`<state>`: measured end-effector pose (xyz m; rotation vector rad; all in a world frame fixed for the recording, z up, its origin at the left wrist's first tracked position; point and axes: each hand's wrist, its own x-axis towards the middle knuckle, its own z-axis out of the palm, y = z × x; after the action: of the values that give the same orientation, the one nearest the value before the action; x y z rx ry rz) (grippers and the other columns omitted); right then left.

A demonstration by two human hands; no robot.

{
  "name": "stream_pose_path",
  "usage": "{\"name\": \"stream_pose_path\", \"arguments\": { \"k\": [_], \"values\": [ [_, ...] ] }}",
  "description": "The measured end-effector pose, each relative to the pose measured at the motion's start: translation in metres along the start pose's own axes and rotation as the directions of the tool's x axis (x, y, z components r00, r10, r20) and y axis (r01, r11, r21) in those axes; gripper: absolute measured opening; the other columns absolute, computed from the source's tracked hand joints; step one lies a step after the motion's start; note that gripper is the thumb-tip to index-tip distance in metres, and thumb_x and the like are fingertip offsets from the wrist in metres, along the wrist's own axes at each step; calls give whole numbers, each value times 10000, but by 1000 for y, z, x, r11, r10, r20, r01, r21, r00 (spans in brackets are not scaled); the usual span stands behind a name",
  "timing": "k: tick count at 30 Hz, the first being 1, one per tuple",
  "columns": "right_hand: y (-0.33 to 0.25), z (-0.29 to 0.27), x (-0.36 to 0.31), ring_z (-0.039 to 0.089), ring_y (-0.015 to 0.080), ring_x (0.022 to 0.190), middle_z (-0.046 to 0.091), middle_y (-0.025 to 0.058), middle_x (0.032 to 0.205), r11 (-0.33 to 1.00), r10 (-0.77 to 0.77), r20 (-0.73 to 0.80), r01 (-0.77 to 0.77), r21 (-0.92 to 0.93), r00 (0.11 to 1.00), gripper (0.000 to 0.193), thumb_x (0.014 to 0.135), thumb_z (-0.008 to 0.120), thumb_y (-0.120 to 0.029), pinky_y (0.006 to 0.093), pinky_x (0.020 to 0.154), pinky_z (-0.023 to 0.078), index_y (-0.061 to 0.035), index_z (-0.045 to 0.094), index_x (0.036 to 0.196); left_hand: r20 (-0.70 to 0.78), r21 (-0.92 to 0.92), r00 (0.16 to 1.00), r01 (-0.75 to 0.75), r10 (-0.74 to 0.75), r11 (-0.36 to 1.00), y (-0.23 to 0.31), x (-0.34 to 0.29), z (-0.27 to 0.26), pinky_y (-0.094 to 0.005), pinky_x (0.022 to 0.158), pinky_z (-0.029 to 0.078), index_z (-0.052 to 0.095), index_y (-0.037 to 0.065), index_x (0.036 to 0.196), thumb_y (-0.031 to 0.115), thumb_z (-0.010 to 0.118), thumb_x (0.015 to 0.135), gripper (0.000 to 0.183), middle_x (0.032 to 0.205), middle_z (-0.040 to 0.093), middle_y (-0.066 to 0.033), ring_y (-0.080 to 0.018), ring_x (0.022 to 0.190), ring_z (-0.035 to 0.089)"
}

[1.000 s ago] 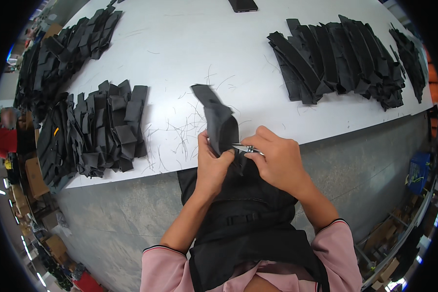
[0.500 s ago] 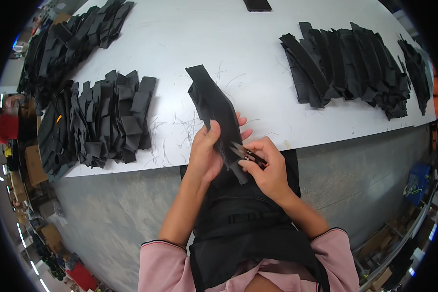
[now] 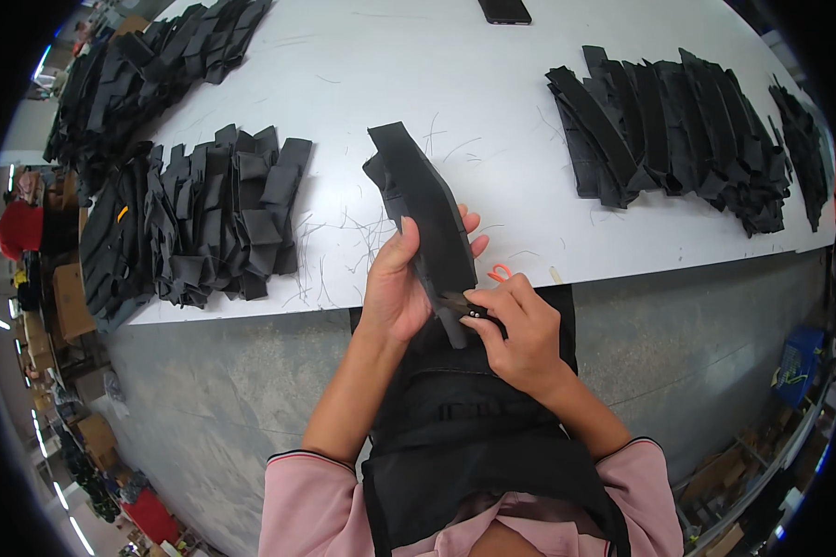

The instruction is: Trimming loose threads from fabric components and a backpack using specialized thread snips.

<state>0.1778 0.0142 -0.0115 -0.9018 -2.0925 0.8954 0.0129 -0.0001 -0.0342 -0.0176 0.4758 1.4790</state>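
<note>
A long folded strip of black fabric (image 3: 427,204) slants over the table's near edge. My left hand (image 3: 392,295) is closed around its lower half, with the thumb on the near side and fingertips showing past the right edge. In my right hand (image 3: 529,330) is a pair of thread snips (image 3: 475,313), pinched between thumb and fingers. Their dark blades point left and lie against the lower end of the strip. An orange finger loop (image 3: 500,272) shows above the right hand's knuckles. Whether the blades are closed on a thread is too small to tell.
Bundles of similar black pieces lie at the left (image 3: 228,213), far left (image 3: 158,70) and right (image 3: 678,130) of the white table (image 3: 418,70). Loose thread ends (image 3: 339,241) are scattered mid-table. A dark phone (image 3: 505,10) lies at the far edge.
The snips have moved down along the strip to its lower end, and their orange loop has come into sight. The left hand keeps its hold. The whole view has shifted slightly.
</note>
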Motion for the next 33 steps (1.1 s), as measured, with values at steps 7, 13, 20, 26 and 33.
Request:
{"name": "stream_pose_path", "arguments": {
  "k": [7,13,20,26,33],
  "values": [
    [-3,-2,-5,561,237,626,519,70,740,992,-105,-72,99,-78,992,287,651,727,-31,310,543,445,-40,625,919,-34,-53,999,-23,21,998,-2,-1,1,-500,1082,328,353,-52,1308,357,398,969,534,1324,444,-216,-332,1253,424],
    [-2,-1,-3,569,230,633,541,68,742,990,-106,-23,104,-95,994,269,651,725,-23,309,550,451,-26,630,902,-6,-115,1000,3,-4,993,-1,-2,0,-504,1080,330,341,-54,1315,346,397,970,531,1315,451,-213,-321,1247,435],
    [-4,-2,-3,554,229,615,538,64,742,986,-143,-20,141,-88,989,266,657,723,-24,317,534,439,-32,635,908,-14,-77,1000,-6,5,997,0,-4,2,-504,1072,343,329,-51,1325,343,392,971,534,1331,433,-212,-323,1258,421],
    [-6,-5,-3,551,229,613,521,66,737,994,-96,-29,94,-62,995,265,671,719,-21,310,531,435,-35,633,922,25,-79,1000,-5,7,997,-2,-6,6,-491,1044,379,393,-67,1273,298,505,931,513,1266,488,-190,-325,1206,469],
    [2,-13,15,547,218,604,491,75,791,982,157,23,-159,101,987,221,714,698,-14,297,532,438,-45,616,917,110,103,994,-7,-5,995,1,-12,-7,-487,1035,365,416,-52,1295,231,533,915,488,1351,419,-209,-359,1207,457]
  ]
}}
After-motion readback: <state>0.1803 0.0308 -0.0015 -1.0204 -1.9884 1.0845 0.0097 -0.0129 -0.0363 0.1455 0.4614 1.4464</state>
